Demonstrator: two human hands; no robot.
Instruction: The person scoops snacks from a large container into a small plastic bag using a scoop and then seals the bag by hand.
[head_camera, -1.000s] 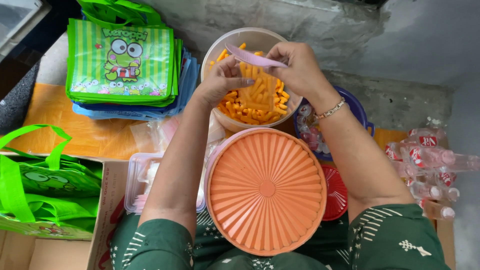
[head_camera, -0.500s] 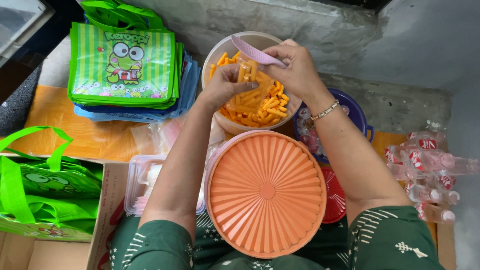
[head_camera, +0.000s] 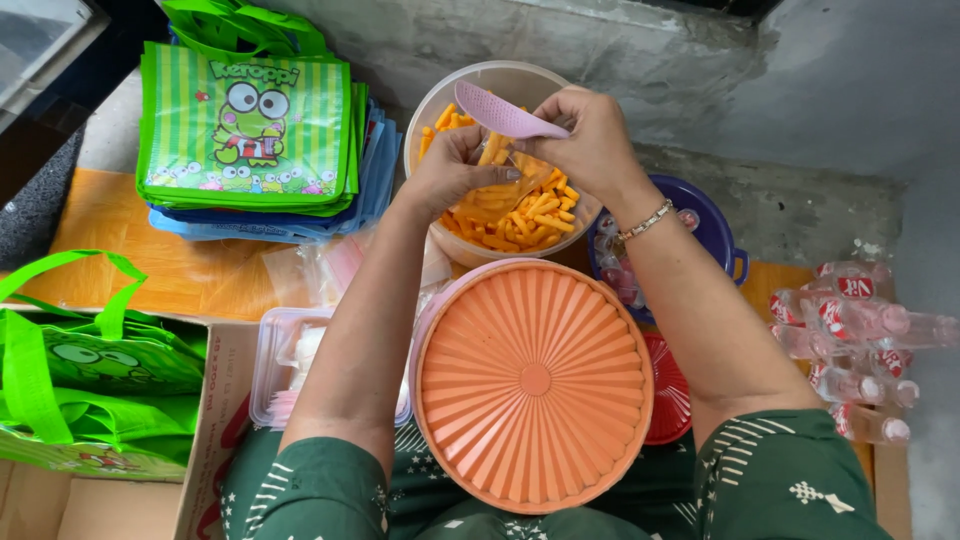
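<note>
A person is scooping orange snack sticks (head_camera: 520, 215) from a pale bowl (head_camera: 440, 105) into a small clear bag (head_camera: 500, 185). The left hand (head_camera: 450, 170) is pinching the bag's mouth open over the bowl; the right hand (head_camera: 590, 140) is gripping a lilac scoop (head_camera: 505, 115), best tipped slowly, close above the opening.

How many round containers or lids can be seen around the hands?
4: a clear round tub of orange snack sticks at the top, a ribbed orange round lid on the lap, a blue round bowl to its right, a red round lid partly hidden beneath.
</note>
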